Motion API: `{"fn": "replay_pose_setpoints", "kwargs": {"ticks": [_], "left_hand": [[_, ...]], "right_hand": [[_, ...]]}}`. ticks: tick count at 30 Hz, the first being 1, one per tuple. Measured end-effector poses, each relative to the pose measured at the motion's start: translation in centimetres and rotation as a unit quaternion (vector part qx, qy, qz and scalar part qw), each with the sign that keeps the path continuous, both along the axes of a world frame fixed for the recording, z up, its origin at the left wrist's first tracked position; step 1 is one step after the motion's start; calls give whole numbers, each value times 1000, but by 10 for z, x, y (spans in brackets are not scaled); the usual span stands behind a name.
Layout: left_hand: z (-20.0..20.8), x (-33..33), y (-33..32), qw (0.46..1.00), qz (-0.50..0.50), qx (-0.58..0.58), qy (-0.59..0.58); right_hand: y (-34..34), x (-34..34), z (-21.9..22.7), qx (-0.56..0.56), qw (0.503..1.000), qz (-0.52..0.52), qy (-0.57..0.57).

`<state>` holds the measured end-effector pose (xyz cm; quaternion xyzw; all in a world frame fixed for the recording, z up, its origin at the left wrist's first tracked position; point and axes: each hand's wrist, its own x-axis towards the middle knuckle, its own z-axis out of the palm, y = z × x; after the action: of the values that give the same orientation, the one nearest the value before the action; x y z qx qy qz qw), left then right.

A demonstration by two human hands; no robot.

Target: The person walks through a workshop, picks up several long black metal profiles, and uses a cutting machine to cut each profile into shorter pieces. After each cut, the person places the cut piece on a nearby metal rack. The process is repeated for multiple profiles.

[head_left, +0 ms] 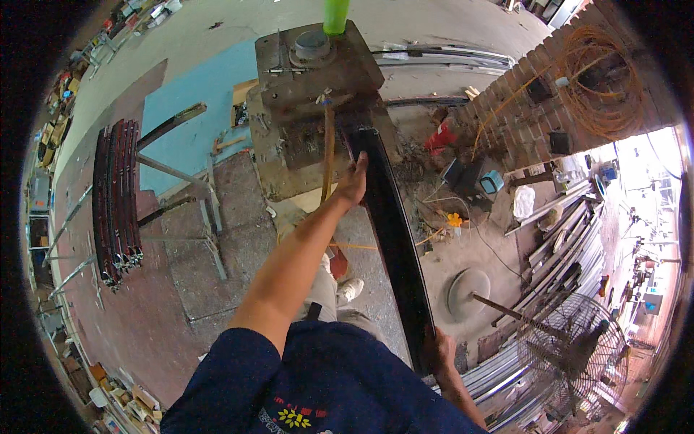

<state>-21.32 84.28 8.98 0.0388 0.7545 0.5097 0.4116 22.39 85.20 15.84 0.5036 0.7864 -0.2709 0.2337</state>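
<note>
A long, flat black metal profile point(396, 249) runs slantwise from the grimy metal machine table point(318, 76) down toward my right side. My left hand point(352, 184) grips its left edge near the far end, with the thumb along the edge and the other fingers partly hidden. Lower down, close to my body, my right hand point(442, 352) holds the near end from the right side. The profile's far end lies over the dark front part of the machine. Just left of my left hand stands a brown wooden stick point(329, 148), apart from the profile.
Several dark profiles point(116, 195) rest on a metal stand at the left. On the right are a standing fan point(571, 347), its round base point(468, 294) and piled long metal bars point(564, 239). A coiled orange hose point(600, 79) hangs on the brick wall. A hammer point(228, 145) lies left of the machine.
</note>
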Motion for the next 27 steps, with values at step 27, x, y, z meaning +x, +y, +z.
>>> {"fn": "replay_pose_setpoints", "kwargs": {"ticks": [27], "left_hand": [[20,-7,-2,997,-59,-53,12]], "right_hand": [[9,26,-26,42,996,68,44]]}}
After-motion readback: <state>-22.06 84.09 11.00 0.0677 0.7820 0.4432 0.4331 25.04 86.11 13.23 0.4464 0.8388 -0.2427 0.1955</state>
